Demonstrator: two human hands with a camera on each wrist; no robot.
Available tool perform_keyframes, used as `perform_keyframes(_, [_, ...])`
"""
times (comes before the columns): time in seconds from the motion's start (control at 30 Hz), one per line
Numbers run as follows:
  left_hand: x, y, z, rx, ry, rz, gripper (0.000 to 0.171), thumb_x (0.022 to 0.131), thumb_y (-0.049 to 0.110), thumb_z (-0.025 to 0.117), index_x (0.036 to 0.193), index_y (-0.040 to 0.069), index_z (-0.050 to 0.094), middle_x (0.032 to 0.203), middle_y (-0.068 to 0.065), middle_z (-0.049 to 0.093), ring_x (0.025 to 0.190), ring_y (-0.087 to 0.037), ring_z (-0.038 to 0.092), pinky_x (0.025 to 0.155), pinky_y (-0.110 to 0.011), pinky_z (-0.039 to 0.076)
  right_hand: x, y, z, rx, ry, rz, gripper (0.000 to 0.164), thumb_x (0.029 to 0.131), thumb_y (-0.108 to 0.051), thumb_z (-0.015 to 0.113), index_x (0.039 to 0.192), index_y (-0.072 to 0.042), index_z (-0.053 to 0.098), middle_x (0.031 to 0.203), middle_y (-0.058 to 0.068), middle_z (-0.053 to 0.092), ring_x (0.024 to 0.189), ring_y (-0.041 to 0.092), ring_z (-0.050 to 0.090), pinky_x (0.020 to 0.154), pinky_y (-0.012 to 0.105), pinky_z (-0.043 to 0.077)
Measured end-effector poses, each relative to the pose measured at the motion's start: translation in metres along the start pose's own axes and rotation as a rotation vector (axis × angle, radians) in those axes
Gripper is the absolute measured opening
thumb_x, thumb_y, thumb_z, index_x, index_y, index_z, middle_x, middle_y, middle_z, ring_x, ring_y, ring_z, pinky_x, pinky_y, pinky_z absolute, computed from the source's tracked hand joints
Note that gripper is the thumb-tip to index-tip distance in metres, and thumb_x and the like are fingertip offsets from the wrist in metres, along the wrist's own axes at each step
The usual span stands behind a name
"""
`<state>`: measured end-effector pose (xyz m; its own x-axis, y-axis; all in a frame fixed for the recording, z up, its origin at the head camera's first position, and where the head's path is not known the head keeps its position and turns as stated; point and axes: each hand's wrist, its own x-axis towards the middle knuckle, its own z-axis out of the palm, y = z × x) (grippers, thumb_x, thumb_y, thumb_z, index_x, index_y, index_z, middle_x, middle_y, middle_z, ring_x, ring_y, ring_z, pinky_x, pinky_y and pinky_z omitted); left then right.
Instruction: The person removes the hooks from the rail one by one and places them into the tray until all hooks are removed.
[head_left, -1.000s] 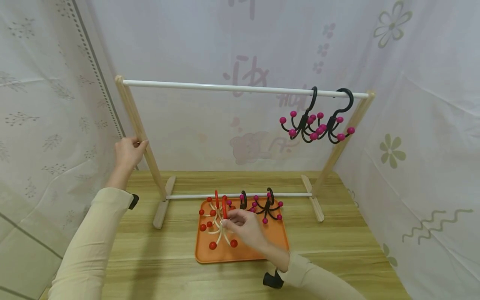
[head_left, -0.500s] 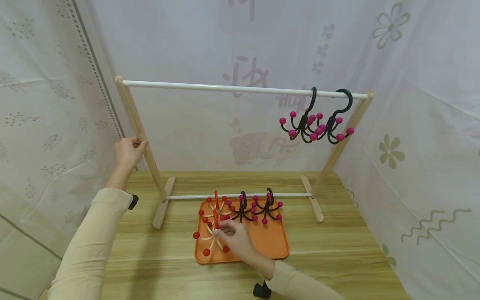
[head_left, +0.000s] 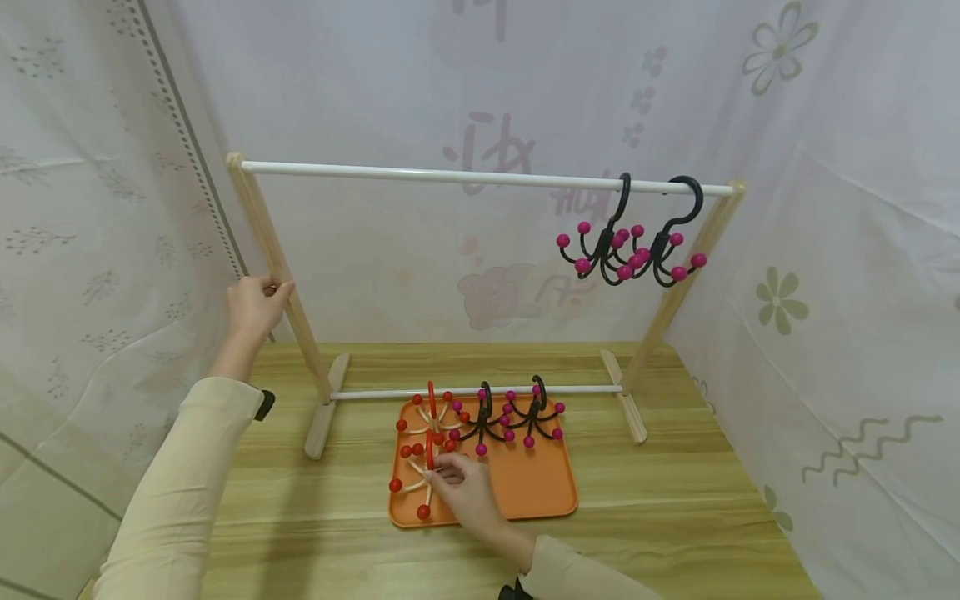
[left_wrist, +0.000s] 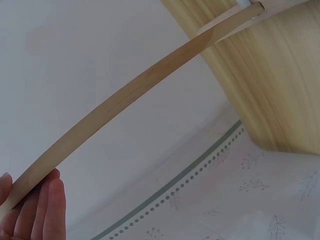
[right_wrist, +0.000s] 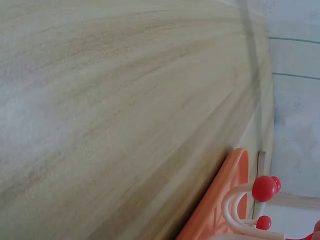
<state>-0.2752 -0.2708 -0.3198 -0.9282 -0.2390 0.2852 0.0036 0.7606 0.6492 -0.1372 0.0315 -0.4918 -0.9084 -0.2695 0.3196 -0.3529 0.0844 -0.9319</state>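
My left hand (head_left: 257,308) grips the left wooden post (head_left: 262,225) of a hanging rack; the left wrist view shows the fingers (left_wrist: 54,207) on one side of it and the thumb on the other. Over the front left of an orange tray (head_left: 536,483), my right hand (head_left: 468,497) pinches a cream multi-arm hanger (head_left: 430,450) near the base of its red hook. Its red ball tips (right_wrist: 264,188) show in the right wrist view. Behind it on the tray stands another cream hanger (head_left: 432,424) with a red hook. Two black hangers with pink balls, one left (head_left: 482,422) and one right (head_left: 534,408), stand beside that.
Two more black hangers, one left (head_left: 604,244) and one right (head_left: 660,246), hang near the right end of the rack's white top rod (head_left: 450,176). A lower white rod (head_left: 577,389) runs just behind the tray. Patterned cloth (head_left: 847,292) surrounds the wooden table (head_left: 637,500).
My right hand has moved left and toward the front of the tray with the cream hanger, uncovering the left black hanger. My left hand has stayed on the post.
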Motion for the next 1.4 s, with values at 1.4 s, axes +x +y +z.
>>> perform_keyframes(1.4, [0.002,-0.001,-0.002,0.012,-0.027,-0.017,0.044,0.094,0.027,0.041,0.109,-0.012,0.054,0.106,-0.032,0.053,0.102,-0.045,0.043,0.08,-0.052,0.039,0.136,-0.144,-0.197,-0.378,0.407,-0.26,0.028,0.082,-0.026,0.064,0.096,-0.002,0.066,0.081,0.009,0.066,0.066,0.019,0.062,0.056,0.021,0.047])
